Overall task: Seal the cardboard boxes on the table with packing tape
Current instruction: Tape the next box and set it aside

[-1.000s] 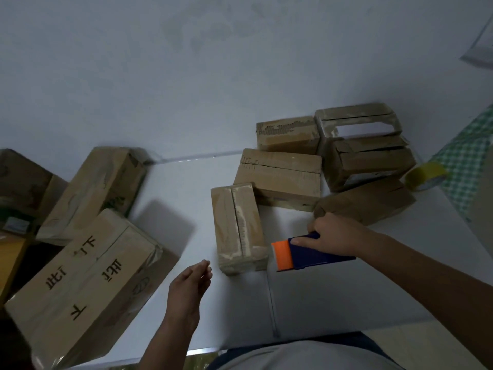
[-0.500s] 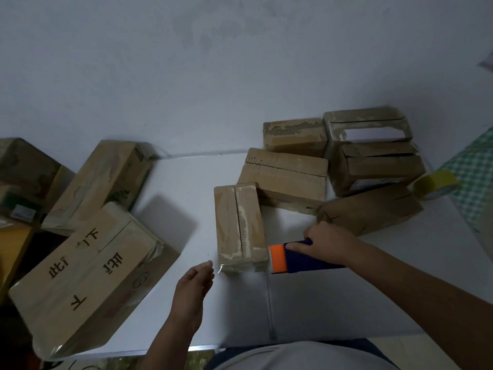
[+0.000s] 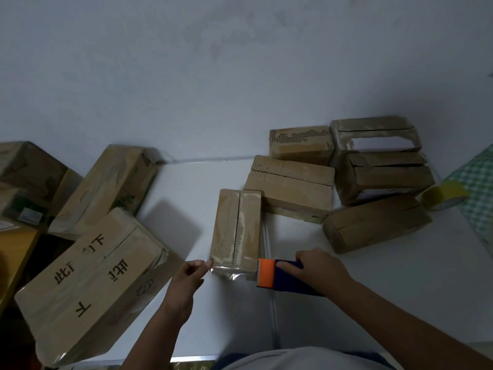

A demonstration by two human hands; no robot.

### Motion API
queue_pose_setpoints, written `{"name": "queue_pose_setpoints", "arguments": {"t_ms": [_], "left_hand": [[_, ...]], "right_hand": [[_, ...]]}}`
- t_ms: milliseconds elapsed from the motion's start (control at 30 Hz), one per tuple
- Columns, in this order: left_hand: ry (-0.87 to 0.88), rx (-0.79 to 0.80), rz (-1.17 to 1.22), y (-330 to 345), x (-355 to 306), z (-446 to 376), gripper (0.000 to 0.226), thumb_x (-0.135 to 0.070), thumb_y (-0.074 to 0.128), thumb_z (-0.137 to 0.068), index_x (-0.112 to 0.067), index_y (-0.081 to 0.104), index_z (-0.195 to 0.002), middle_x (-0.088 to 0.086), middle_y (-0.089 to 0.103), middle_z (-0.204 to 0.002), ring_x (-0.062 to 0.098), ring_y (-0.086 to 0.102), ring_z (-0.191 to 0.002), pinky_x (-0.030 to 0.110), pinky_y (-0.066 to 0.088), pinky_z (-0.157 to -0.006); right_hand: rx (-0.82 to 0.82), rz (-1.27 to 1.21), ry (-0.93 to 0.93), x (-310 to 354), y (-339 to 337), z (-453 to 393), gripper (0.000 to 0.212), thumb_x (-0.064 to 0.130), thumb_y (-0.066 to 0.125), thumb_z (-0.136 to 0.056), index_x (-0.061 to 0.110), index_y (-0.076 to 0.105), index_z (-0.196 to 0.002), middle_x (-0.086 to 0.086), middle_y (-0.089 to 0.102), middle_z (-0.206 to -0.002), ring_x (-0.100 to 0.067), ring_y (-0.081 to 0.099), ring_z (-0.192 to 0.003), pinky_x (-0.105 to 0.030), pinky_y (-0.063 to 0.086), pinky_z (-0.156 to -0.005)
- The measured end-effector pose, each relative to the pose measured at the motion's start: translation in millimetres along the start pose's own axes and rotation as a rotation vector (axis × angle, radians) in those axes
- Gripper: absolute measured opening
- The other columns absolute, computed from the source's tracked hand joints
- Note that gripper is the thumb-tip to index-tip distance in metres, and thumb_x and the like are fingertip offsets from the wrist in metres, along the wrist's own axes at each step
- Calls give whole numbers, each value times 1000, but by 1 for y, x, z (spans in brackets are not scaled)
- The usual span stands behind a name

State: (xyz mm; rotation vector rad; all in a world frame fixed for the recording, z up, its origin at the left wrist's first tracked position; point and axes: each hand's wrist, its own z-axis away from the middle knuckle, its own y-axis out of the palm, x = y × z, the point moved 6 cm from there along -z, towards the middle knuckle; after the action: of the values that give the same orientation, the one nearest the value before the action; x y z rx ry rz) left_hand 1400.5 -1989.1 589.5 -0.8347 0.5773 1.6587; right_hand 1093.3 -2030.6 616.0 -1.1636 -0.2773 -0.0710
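Note:
A small cardboard box (image 3: 236, 225) stands lengthwise on the white table (image 3: 373, 284), its top seam running away from me. My right hand (image 3: 317, 268) grips a blue tape dispenser with an orange head (image 3: 282, 275) at the box's near right corner. A strip of clear tape (image 3: 232, 272) stretches from the dispenser leftward across the box's near end. My left hand (image 3: 192, 273) pinches the free end of that tape at the box's near left corner.
Several more small boxes (image 3: 293, 190) crowd the back right of the table. A yellow tape roll (image 3: 442, 194) lies at the far right beside a green checked cloth (image 3: 480, 193). Large boxes (image 3: 90, 273) sit on the left, one printed with black characters.
My left hand rose from the table and took the tape end. The dispenser moved closer to the box's near corner, and a tape strip now spans the box's near end.

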Motion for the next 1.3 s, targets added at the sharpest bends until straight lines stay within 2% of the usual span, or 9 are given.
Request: {"name": "queue_pose_setpoints", "arguments": {"t_ms": [267, 333, 433, 533, 633, 667, 733, 800, 1300], "left_hand": [[-5, 45, -196, -7, -13, 4, 21, -31, 57, -99, -15, 68, -108, 5, 63, -121, 18, 65, -104, 33, 48, -91], [68, 25, -416, -12, -26, 7, 22, -30, 51, -103, -22, 70, -108, 5, 62, -125, 16, 67, -95, 33, 50, -89], [189, -24, -1060, -10, -48, 13, 38, -28, 49, -103, -15, 56, -137, 8, 61, -132, 23, 66, -106, 35, 47, -97], [526, -173, -1286, 6, -78, 27, 48, -13, 54, -99, 1, 44, -144, 23, 58, -131, 38, 60, -112, 43, 49, -92], [962, 0, -1255, 55, -96, 42, 53, -4, 66, -87, -7, 54, -139, 18, 62, -127, 38, 62, -109, 43, 52, -91], [1023, 140, -1326, 74, -92, 40, 56, -11, 64, -91, -15, 49, -144, 12, 56, -139, 35, 54, -125, 43, 46, -102], [1028, 378, -1558, 104, -73, 26, 52, -35, 40, -105, -31, 28, -155, -5, 22, -163, 24, 14, -152, 44, 15, -122], [1033, 473, -1701, 116, -56, 9, 52, -51, 19, -105, -39, 13, -156, -14, -3, -164, 17, -13, -152, 45, -6, -123], [1173, 398, -1703, 111, -42, -12, 53, -57, 14, -104, -46, 7, -155, -14, 3, -165, 18, -5, -153, 56, 0, -120]], "right_hand": [[55, -25, 31, -1, -1, 1, 72, 81, 31, -82, 18, 63, -86, 4, 53, -69, -12, 56, -65, -30, 50, -64], [57, -18, 36, 0, -1, 2, 72, 81, 31, -82, 17, 64, -86, 4, 53, -69, -12, 56, -65, -30, 50, -64], [73, -20, 45, -1, 0, 3, 71, 80, 31, -83, 17, 64, -87, 3, 53, -69, -13, 56, -66, -30, 49, -65], [75, -21, 53, -1, 2, 5, 70, 79, 32, -84, 17, 63, -88, 3, 53, -71, -14, 58, -67, -29, 48, -64], [60, -21, 53, 1, 1, 5, 69, 79, 32, -84, 17, 63, -86, 5, 51, -69, -13, 56, -66, -27, 43, -59], [61, -18, 51, 2, 0, 5, 69, 79, 32, -84, 17, 63, -86, 4, 52, -69, -13, 56, -66, -27, 42, -58], [57, -15, 48, 2, -1, 5, 69, 80, 32, -83, 18, 62, -84, 4, 53, -70, -13, 56, -66, -27, 42, -58], [45, -14, 49, -1, -3, 6, 69, 81, 32, -82, 19, 61, -82, 4, 53, -69, -12, 55, -64, -27, 42, -57], [1, -72, 14, -42, -7, 34, 59, 82, 29, -81, 27, 47, -67, 7, 48, -62, -5, 46, -54, -24, 28, -47]]}}
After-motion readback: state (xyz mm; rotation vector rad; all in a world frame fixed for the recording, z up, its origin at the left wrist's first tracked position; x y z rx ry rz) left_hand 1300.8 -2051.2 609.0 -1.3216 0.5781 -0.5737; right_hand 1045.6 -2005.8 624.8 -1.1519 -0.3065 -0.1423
